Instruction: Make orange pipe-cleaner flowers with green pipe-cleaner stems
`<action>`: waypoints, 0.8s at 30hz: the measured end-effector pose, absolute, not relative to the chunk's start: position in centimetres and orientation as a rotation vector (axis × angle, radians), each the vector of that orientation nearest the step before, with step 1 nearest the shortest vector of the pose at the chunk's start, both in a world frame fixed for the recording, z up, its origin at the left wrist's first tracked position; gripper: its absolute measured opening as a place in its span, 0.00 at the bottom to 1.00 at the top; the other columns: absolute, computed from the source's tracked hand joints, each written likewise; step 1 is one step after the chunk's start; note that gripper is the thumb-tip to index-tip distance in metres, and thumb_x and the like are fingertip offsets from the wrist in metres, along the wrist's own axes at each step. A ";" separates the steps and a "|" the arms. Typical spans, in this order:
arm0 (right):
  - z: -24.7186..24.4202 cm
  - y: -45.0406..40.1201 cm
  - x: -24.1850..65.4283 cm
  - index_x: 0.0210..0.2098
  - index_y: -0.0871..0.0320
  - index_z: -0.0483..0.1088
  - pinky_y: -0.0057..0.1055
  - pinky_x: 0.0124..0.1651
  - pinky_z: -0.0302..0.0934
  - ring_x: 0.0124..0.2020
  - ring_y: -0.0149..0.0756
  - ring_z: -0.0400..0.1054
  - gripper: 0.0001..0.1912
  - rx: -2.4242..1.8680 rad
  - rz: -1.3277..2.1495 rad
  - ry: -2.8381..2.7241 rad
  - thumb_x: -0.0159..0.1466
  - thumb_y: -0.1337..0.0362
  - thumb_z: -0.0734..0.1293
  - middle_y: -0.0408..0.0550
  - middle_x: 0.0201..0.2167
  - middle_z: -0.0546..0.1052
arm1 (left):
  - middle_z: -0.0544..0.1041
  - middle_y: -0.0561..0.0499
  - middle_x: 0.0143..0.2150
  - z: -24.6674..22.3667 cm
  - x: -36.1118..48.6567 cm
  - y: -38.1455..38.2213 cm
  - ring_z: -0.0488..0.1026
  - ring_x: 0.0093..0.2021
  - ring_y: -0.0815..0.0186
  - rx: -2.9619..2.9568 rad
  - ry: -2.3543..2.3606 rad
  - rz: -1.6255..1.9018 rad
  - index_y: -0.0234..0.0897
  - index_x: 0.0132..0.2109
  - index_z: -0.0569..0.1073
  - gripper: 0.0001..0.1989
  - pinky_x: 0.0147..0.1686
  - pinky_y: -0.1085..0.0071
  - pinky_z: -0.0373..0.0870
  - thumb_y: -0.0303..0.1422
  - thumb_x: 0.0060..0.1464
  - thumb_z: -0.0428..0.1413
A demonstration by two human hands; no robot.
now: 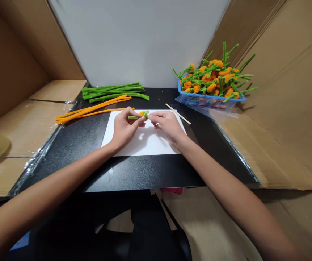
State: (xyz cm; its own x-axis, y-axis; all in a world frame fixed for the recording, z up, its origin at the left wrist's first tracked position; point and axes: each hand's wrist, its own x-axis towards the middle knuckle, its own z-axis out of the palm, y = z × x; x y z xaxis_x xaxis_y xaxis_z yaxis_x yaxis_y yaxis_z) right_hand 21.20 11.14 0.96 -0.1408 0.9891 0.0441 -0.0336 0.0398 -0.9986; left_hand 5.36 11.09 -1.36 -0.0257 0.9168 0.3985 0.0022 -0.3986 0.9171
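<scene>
Above a white sheet of paper (pixel 145 145), my two hands meet at a small pipe-cleaner flower (pixel 145 114), orange with green at its base. My left hand (pixel 126 125) pinches it, and its green stem points left between thumb and fingers. The fingertips of my right hand (pixel 167 125) are pinched at the flower's green right side. Just what the right fingers grip is too small to make out fully, but green fuzz shows at their tips.
Green pipe cleaners (pixel 115 90) and orange pipe cleaners (pixel 93 110) lie at the back left. A thin wooden stick (pixel 178 114) rests right of the paper. A blue basket (pixel 210 99) heaped with orange flowers stands back right. Cardboard walls (pixel 286 87) flank the black table (pixel 145 174).
</scene>
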 end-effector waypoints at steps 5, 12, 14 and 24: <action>0.6 11.3 21.2 0.21 0.60 0.71 0.30 0.29 0.48 0.23 0.27 0.54 0.11 -1.133 1.178 -1.418 0.56 0.62 0.68 0.39 0.18 0.66 | 0.79 0.51 0.28 -1.4 5.2 11.3 0.79 0.26 0.66 1.405 0.964 1.442 0.34 0.28 0.71 0.22 0.28 0.71 0.77 0.43 0.36 0.73; 0.5 11.2 21.1 0.24 0.60 0.74 0.29 0.30 0.54 0.25 0.29 0.62 0.11 -1.113 1.057 -1.427 0.57 0.59 0.70 0.43 0.22 0.73 | 0.79 0.52 0.29 -1.2 5.2 11.3 0.79 0.28 0.67 1.330 0.892 1.416 0.35 0.28 0.70 0.21 0.31 0.70 0.78 0.40 0.36 0.73; 0.5 11.1 21.1 0.28 0.60 0.75 0.29 0.32 0.60 0.30 0.31 0.67 0.09 -1.096 1.062 -1.359 0.56 0.60 0.72 0.45 0.28 0.77 | 0.80 0.51 0.31 -1.3 5.2 11.4 0.79 0.28 0.67 1.290 0.873 1.407 0.35 0.29 0.71 0.20 0.32 0.69 0.78 0.39 0.38 0.73; 0.2 11.0 21.1 0.35 0.59 0.80 0.37 0.44 0.68 0.34 0.35 0.74 0.09 -0.983 1.176 -1.270 0.54 0.63 0.74 0.49 0.33 0.82 | 0.81 0.50 0.30 -1.7 4.9 11.7 0.80 0.30 0.65 1.296 0.848 1.352 0.35 0.30 0.69 0.20 0.34 0.69 0.78 0.36 0.40 0.73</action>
State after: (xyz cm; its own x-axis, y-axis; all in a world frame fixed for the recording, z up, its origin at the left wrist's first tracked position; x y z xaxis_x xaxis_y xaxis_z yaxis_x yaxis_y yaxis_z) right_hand 21.10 11.02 0.19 -0.0645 0.9830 0.1719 -0.0960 0.1653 -0.9816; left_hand 4.93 11.67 -1.66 0.1160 0.9630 0.2432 -0.2004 -0.2172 0.9554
